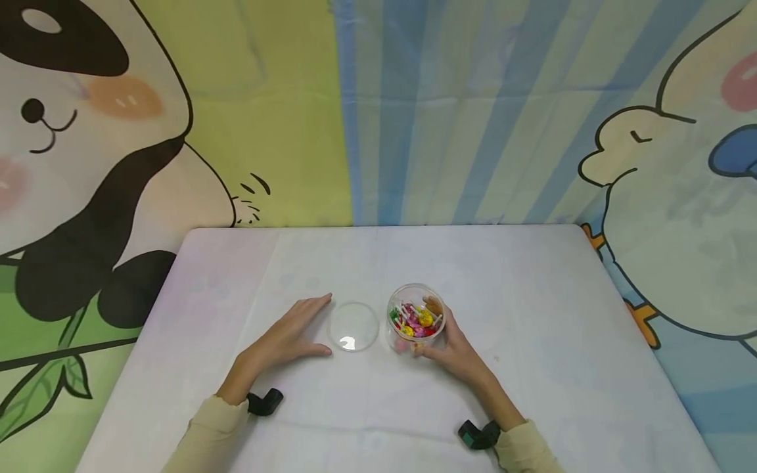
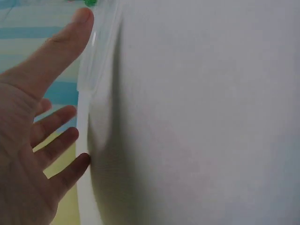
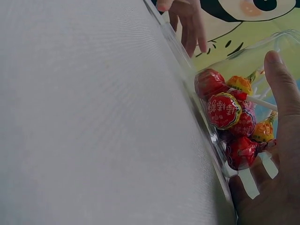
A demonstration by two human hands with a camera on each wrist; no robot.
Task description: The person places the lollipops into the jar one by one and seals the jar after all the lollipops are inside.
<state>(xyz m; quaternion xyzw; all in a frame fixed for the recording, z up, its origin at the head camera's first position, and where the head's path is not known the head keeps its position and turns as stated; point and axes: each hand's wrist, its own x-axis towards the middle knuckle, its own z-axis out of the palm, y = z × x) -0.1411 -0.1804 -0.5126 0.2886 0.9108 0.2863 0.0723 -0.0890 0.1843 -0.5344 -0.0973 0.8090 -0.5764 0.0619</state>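
A clear round jar (image 1: pixel 397 342) stands upright and uncovered on the table, with several wrapped lollipops (image 1: pixel 416 320) inside in red, yellow, pink and green. My right hand (image 1: pixel 458 349) grips the jar from its right side, thumb at the front and fingers round the back. In the right wrist view, red and yellow lollipops (image 3: pixel 229 112) show through the jar wall (image 3: pixel 255 51). Left of the jar, a clear round lid (image 1: pixel 353 325) lies flat. Beside the lid, my left hand (image 1: pixel 286 338) is spread with fingers straight and thumb apart, holding nothing.
A white cloth covers the table (image 1: pixel 367 414). Behind and at both sides hang printed sheets, with a panda (image 1: pixel 71 131) at the left, blue stripes (image 1: pixel 461 112) in the middle and a pale cartoon animal (image 1: pixel 680 243) at the right. Black wrist cameras (image 1: pixel 265 402) sit on both wrists.
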